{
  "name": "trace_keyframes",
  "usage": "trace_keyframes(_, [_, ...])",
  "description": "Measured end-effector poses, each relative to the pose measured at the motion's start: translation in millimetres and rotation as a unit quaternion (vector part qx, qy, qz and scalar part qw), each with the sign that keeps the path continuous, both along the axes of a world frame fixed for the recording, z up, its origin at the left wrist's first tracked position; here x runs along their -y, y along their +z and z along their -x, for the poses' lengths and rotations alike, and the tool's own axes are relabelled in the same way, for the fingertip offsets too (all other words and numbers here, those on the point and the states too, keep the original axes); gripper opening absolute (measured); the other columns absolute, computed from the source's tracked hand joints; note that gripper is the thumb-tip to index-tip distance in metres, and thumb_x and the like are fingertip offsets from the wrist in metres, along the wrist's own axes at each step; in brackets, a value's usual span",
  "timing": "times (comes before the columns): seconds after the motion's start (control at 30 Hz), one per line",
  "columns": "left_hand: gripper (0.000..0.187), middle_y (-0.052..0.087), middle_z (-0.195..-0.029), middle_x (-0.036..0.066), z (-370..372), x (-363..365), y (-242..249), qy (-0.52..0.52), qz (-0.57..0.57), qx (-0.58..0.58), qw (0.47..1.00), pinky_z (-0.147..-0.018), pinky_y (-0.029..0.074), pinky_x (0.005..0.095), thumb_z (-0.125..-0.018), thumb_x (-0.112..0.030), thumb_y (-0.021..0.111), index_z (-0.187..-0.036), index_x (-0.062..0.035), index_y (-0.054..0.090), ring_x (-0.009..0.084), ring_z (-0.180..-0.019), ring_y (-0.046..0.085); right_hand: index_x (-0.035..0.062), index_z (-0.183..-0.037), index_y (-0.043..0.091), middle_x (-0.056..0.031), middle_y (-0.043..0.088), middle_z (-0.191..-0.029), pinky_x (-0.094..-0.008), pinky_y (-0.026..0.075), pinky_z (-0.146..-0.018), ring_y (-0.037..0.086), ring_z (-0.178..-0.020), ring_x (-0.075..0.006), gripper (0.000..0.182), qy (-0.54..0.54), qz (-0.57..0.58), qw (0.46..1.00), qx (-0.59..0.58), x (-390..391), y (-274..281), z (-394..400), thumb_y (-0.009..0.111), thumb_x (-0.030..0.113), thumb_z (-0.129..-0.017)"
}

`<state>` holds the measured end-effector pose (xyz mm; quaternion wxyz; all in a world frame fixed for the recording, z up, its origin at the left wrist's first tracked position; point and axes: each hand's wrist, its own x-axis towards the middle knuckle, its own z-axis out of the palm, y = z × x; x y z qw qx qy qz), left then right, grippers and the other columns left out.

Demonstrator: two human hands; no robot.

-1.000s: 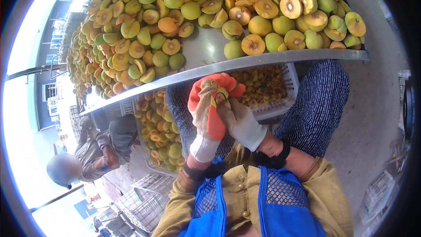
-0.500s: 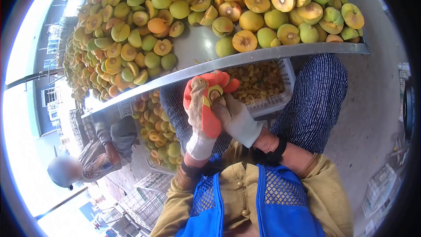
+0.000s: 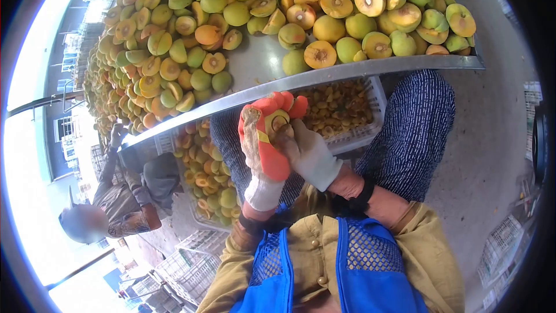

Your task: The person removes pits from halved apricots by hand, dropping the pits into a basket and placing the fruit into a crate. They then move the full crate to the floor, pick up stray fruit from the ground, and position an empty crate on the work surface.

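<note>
The left hand (image 3: 263, 139), in an orange-and-white knit work glove, has its fingers curled shut around a small yellow-green halved fruit (image 3: 280, 122), cut face turned toward the right hand. The right hand (image 3: 310, 153), in a white knit glove, presses in from the right, its fingers closed against the fruit's exposed centre; whether it grips a tool cannot be told. Both hands hang just below the rim of the metal table (image 3: 359, 68) heaped with fruit halves, above a white plastic crate (image 3: 379, 95) of pits.
</note>
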<state>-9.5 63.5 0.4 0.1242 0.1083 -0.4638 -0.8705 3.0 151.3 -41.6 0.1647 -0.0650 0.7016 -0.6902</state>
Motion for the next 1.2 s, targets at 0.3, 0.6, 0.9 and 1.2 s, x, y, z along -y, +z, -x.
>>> trace_keyframes(0.3, [0.032, 0.07, -0.108, 0.019, 0, 12, -5, -0.067, 0.073, 0.026, 0.995, -0.088, 0.058, 0.0519, -0.102, -0.032, 0.058, -0.11, -0.0012, 0.062, 0.0355, -0.094, 0.07, 0.0009, -0.118, 0.055, -0.0245, 0.067, -0.088, -0.0513, 0.053, -0.076, 0.064, -0.087, -0.0505, 0.034, 0.001, 0.064, 0.998, -0.02, 1, -4, -1, 0.043, 0.029, -0.105])
trace_keyframes(0.6, [0.029, 0.071, -0.102, 0.014, 18, 7, 16, -0.086, 0.023, 0.123, 0.988, -0.067, 0.063, 0.0363, -0.096, -0.02, 0.071, -0.112, 0.004, 0.064, 0.0207, -0.084, 0.07, 0.013, -0.091, 0.052, 0.0021, 0.043, -0.052, -0.0275, 0.027, -0.032, 0.035, -0.034, -0.0093, 0.052, 0.129, 0.208, 0.89, 0.385, -36, 42, 22, 0.044, 0.064, -0.102])
trace_keyframes(0.9, [0.027, 0.071, -0.092, 0.009, 8, 23, 1, -0.139, 0.072, 0.035, 0.987, -0.069, 0.059, 0.0304, -0.091, -0.022, 0.079, -0.102, 0.0008, 0.07, 0.0163, -0.079, 0.069, 0.0145, -0.09, 0.051, 0.008, 0.029, -0.052, -0.0233, 0.019, -0.029, 0.024, -0.032, -0.0051, 0.055, 0.199, 0.247, 0.828, 0.463, -43, 52, 21, 0.054, 0.07, -0.094])
trace_keyframes(1.2, [0.027, 0.069, -0.092, 0.006, -1, 37, 12, -0.028, 0.321, -0.141, 0.936, -0.073, 0.054, 0.0306, -0.082, -0.019, 0.082, -0.101, -0.0026, 0.072, 0.0166, -0.082, 0.068, 0.0089, -0.094, 0.053, 0.0061, 0.033, -0.053, -0.0239, 0.019, -0.03, 0.025, -0.033, -0.0054, 0.061, 0.217, 0.214, 0.836, 0.456, -43, 66, 16, 0.055, 0.069, -0.094])
